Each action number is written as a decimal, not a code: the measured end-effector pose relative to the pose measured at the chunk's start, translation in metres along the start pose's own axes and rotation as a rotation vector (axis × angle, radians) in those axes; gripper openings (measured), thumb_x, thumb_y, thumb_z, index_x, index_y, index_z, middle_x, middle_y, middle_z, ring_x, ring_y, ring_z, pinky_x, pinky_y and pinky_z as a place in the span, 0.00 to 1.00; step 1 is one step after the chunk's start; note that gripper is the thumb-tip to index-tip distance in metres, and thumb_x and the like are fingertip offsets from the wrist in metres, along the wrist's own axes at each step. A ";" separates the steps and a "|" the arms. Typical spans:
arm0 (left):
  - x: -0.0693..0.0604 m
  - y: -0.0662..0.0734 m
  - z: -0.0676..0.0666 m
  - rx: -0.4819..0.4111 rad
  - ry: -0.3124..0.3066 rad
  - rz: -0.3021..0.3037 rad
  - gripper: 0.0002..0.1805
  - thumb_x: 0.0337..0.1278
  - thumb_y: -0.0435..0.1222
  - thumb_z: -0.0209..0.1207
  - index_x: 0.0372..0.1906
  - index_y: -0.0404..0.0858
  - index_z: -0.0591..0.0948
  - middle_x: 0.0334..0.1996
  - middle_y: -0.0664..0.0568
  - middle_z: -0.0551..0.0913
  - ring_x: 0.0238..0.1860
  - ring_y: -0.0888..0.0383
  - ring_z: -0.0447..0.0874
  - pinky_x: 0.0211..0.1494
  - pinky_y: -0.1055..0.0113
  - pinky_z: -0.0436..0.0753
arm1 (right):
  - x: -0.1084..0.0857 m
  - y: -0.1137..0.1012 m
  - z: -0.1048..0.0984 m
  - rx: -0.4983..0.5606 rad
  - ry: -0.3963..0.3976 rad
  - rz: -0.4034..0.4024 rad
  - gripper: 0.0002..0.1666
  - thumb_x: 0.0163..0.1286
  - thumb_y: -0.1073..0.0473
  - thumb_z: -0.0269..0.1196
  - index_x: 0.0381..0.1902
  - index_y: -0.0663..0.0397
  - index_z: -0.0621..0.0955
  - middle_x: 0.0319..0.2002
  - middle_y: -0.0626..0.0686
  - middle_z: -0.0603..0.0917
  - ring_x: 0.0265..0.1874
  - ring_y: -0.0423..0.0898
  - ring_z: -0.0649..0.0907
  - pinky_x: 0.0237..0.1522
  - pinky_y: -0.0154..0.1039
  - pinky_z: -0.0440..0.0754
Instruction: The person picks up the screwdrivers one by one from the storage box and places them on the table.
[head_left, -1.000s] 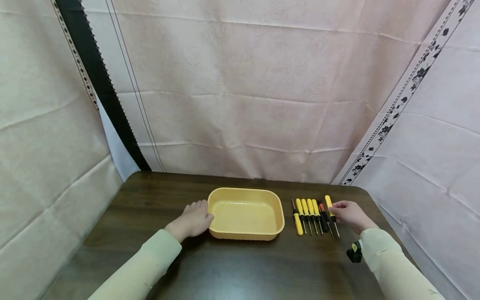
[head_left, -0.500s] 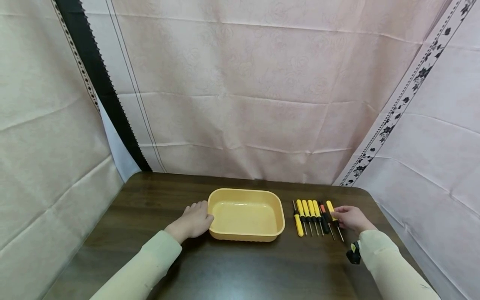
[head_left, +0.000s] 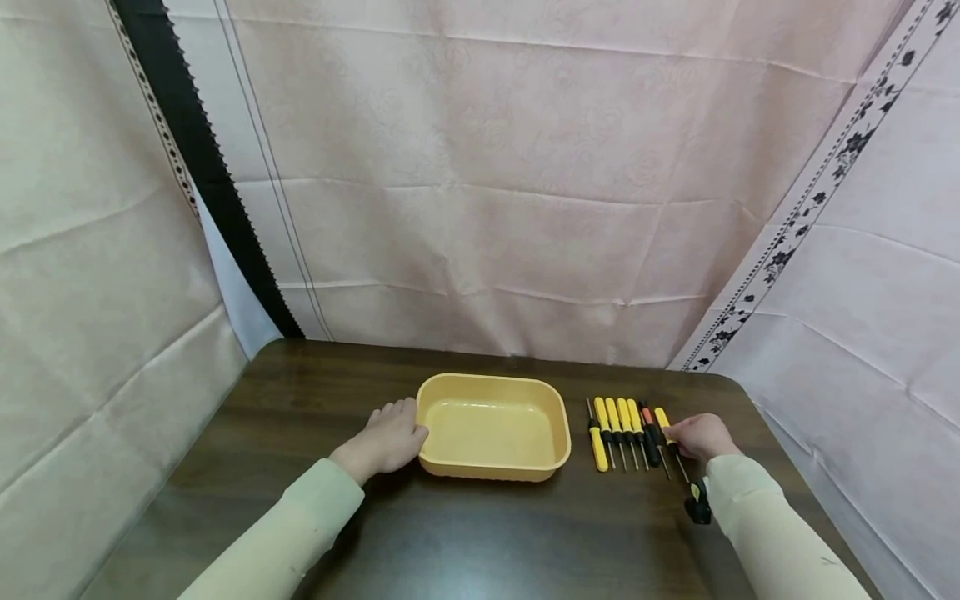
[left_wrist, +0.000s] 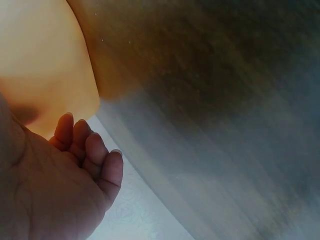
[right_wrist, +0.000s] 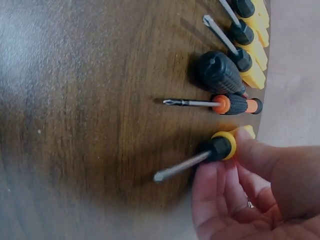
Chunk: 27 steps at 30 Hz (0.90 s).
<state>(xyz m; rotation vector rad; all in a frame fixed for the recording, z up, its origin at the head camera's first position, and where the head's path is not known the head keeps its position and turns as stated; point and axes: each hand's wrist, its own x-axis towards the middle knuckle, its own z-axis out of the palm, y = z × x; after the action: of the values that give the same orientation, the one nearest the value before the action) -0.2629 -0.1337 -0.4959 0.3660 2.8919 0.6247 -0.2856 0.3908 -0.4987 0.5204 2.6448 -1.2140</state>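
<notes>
In the head view, my left hand (head_left: 388, 437) is at the left side of a yellow plastic basin (head_left: 558, 467), holding its rim with the thumb over the edge. The left wrist view shows curled fingers (left_wrist: 102, 162) against the basin's outer wall (left_wrist: 50, 65). My right hand (head_left: 699, 437) pinches the yellow-and-black handle of a screwdriver (head_left: 663, 419) at the right end of a row. Its shaft (right_wrist: 182, 167) points toward the person, close over the wood. Beside it lie an orange-and-black screwdriver (right_wrist: 230, 104) and a black-handled one (right_wrist: 218, 72).
Several yellow-handled screwdrivers (head_left: 613, 417) lie side by side between basin and right hand; the leftmost (head_left: 598, 450) points the other way. A black device (head_left: 698, 502) is at the right wrist. Pale cloth (head_left: 480, 208) hangs behind the dark wooden table (head_left: 480, 542).
My right hand has moved the screwdriver slightly toward the person, and its handle now sits lower, nearer the others' level. The left hand and basin stay put.
</notes>
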 end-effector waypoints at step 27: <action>-0.002 0.000 -0.001 0.002 -0.006 0.018 0.20 0.66 0.44 0.45 0.52 0.33 0.69 0.38 0.50 0.69 0.39 0.51 0.65 0.47 0.54 0.64 | 0.006 -0.006 0.014 0.147 0.062 0.089 0.21 0.65 0.57 0.65 0.45 0.73 0.82 0.27 0.50 0.81 0.23 0.41 0.80 0.29 0.36 0.81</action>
<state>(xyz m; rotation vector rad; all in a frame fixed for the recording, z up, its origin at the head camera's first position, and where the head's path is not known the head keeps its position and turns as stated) -0.2611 -0.1342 -0.4950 0.3938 2.8869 0.6220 -0.2926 0.3781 -0.5055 0.7037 2.5645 -1.3926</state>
